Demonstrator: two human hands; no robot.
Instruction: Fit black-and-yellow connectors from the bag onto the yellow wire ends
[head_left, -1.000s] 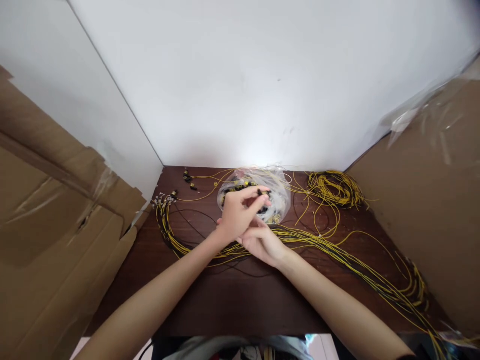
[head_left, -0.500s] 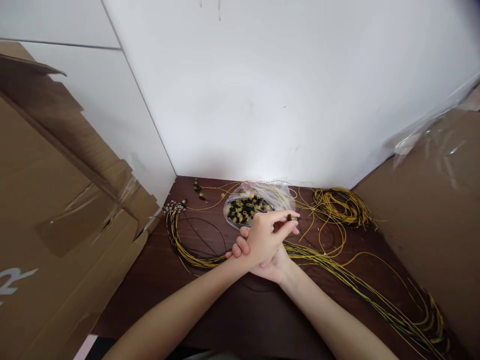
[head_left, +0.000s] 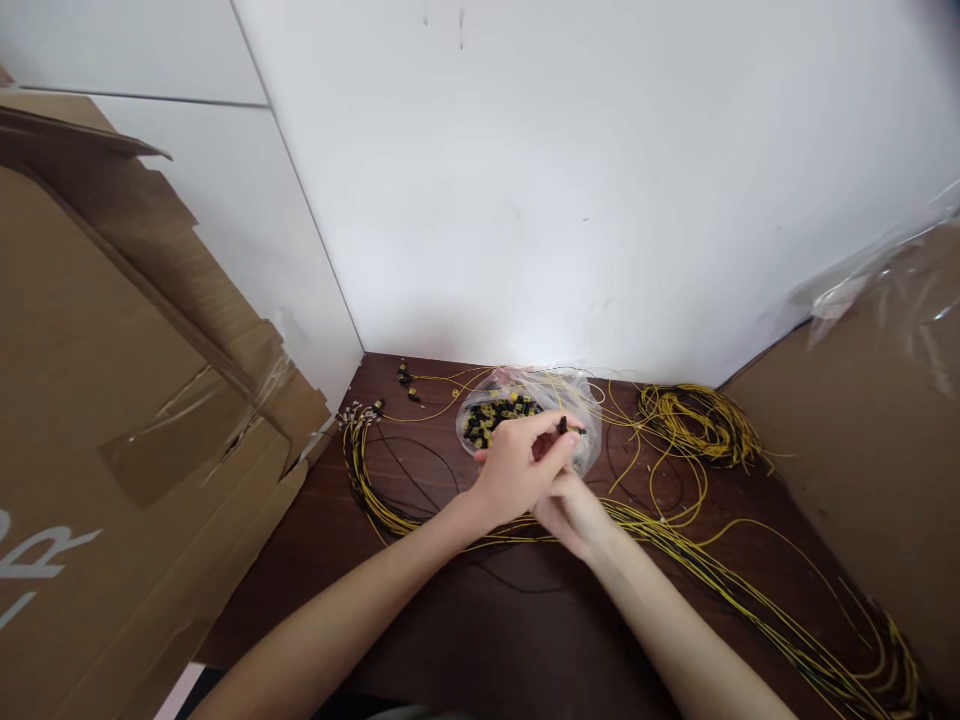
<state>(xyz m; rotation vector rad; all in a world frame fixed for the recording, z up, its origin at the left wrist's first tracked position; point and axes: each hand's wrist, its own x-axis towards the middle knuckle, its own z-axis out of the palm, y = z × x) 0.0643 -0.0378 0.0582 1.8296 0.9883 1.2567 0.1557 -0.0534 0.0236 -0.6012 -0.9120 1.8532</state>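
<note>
My left hand is closed in a pinch on a small black connector, held just in front of a clear plastic bag of small black and yellow connectors. My right hand lies under and just behind the left hand, partly covered by it and blurred; its fingers reach up toward the left fingertips. Both hands hover over a long bundle of yellow and black wires that runs across the dark wooden table.
A coil of yellow wire lies at the back right. Another wire bundle curves along the left, its terminal ends near the corner. A few loose connectors sit by the white wall. Cardboard sheets stand left and right.
My left hand with the pinched connector has moved back left toward the bag. The right hand has shifted out from under it, to the right. The view has tilted slightly.
</note>
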